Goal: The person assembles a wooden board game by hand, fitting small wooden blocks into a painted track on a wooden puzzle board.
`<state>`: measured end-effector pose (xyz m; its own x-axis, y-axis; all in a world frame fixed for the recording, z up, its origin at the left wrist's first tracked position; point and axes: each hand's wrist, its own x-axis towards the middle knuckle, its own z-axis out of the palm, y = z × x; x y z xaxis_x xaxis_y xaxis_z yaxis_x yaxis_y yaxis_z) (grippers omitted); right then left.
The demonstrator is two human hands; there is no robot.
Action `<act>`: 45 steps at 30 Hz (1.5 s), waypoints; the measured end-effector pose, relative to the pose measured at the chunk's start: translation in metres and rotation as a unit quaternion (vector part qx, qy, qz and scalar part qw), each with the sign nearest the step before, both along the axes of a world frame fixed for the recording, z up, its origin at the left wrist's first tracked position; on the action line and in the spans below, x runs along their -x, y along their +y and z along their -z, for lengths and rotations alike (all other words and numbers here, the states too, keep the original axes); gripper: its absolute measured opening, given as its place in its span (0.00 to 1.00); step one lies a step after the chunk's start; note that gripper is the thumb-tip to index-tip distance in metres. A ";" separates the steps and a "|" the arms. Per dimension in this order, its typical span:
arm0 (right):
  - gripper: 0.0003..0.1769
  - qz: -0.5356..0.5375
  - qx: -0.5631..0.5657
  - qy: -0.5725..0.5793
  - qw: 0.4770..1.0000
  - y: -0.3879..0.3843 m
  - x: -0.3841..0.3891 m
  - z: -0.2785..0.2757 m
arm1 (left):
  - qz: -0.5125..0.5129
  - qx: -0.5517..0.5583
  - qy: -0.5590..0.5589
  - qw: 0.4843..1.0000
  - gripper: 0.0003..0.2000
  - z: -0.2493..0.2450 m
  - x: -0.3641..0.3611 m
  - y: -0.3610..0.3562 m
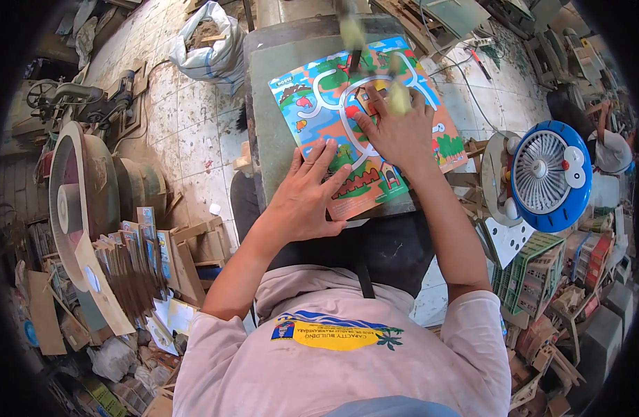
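A colourful printed board (312, 149) with a winding white track and farm pictures lies tilted on a dark worktable (267, 139) in front of me. My left hand (302, 191) rests flat on its near left edge, fingers stretched out and apart. On the board's right half, my right hand (403, 132) presses down with thumb and fingers spread, near the printed yellow house. Just beyond these fingers a thin dark upright part (355, 61) meets the board under a blurred yellow-green shape (351, 31). Another yellow-green blur (399, 99) overlaps my right fingertips.
A white sack (207, 52) of debris stands beyond the table on the left. Closer by are a large wheel-shaped machine (73, 201) and a stack of boards (128, 254). At right are a blue fan (551, 176), a green crate (531, 267) and another person (609, 149).
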<state>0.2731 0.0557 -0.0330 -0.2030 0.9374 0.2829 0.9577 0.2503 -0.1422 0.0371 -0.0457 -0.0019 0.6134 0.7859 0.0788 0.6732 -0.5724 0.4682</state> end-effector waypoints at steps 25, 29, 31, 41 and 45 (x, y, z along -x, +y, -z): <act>0.43 -0.124 0.028 0.016 0.992 0.003 -0.022 0.003 | -0.144 -0.021 -0.017 0.989 0.42 0.016 -0.009 -0.035; 0.43 -0.108 0.026 0.010 0.994 0.000 -0.020 0.001 | -0.139 -0.023 -0.017 0.990 0.39 0.015 0.001 -0.028; 0.42 -0.100 0.033 0.006 0.994 -0.001 -0.017 0.002 | -0.113 -0.022 -0.015 0.993 0.40 0.013 0.006 -0.024; 0.44 -0.072 0.032 -0.017 0.997 -0.002 -0.015 0.004 | -0.098 -0.022 -0.004 0.995 0.40 0.009 0.012 -0.014; 0.45 -0.072 0.047 0.022 0.996 -0.001 -0.015 0.006 | -0.092 -0.016 0.002 0.996 0.39 0.009 0.016 -0.010</act>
<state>0.2877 0.0551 -0.0391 -0.3266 0.9223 0.2066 0.9049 0.3683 -0.2134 0.0213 -0.0554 -0.0106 0.4604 0.8817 0.1035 0.7695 -0.4545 0.4486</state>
